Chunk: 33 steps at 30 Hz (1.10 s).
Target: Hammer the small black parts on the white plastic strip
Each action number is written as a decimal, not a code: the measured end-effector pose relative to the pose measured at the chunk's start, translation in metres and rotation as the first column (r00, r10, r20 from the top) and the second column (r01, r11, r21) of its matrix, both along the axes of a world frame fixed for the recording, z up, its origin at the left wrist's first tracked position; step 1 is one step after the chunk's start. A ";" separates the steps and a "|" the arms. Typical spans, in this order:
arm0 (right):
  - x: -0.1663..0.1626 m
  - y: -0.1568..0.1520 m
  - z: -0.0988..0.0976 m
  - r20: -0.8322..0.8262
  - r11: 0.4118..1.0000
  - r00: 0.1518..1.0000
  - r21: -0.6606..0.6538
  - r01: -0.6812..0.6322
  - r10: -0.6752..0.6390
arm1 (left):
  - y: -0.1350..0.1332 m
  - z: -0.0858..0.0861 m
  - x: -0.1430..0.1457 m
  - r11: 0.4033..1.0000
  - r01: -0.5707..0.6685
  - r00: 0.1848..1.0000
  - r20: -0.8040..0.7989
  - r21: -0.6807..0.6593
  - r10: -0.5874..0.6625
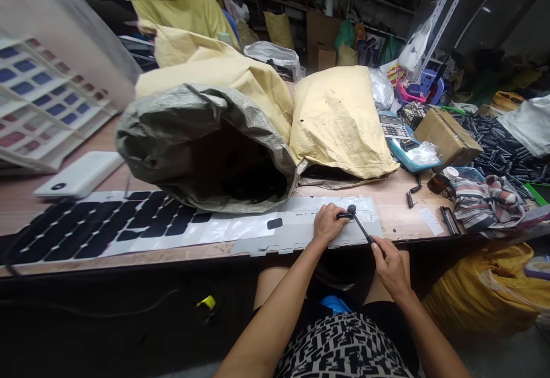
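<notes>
My left hand rests on a long grey strip at the table's near edge, fingers pinched on a small black piece. My right hand is closed round the handle of a small hammer. Its round head sits right over the black piece by my left fingers. Further left, the strip and a sheet beside it carry several black oval pads, and one lone pad lies nearer my hands.
An open grey woven sack and a yellow sack lie behind the strip. A calculator, cardboard box, striped cloth and black tubes sit right. A white power bank and sample tray sit left. A person in yellow sits opposite.
</notes>
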State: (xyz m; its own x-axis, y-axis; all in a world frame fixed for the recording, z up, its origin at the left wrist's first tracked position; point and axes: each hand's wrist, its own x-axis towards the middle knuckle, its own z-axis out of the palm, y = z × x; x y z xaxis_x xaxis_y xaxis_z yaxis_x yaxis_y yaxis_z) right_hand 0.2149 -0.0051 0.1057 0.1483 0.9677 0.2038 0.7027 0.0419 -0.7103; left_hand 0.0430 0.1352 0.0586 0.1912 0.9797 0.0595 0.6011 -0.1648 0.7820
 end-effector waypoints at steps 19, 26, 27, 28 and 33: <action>0.039 0.106 -0.035 0.591 0.966 0.764 0.165 0.198 -0.257 | -0.002 0.004 -0.003 0.995 0.046 0.998 -0.039 0.087 -0.043; 0.031 0.104 -0.038 0.668 0.961 0.692 0.182 0.206 -0.275 | -0.027 0.002 -0.006 0.988 -0.052 0.991 0.129 0.145 0.033; 0.031 0.104 -0.038 0.670 0.962 0.690 0.180 0.207 -0.274 | -0.040 -0.002 -0.005 0.977 -0.011 0.993 0.118 0.212 -0.014; 0.030 0.104 -0.038 0.673 0.962 0.687 0.179 0.208 -0.274 | -0.055 -0.008 -0.003 0.960 0.065 0.991 0.096 0.274 -0.094; 0.031 0.104 -0.039 0.688 0.961 0.671 0.183 0.209 -0.277 | -0.118 -0.053 0.012 0.825 0.544 0.837 -0.031 0.153 -0.546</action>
State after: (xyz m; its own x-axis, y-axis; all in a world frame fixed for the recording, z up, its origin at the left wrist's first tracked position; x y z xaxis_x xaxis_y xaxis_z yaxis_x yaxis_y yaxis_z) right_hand 0.2457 0.0993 0.0663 0.1562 0.8929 0.4222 0.9856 -0.1690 -0.0072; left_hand 0.0553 0.0174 0.0057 0.6893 0.6955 0.2030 0.3685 -0.5778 0.7283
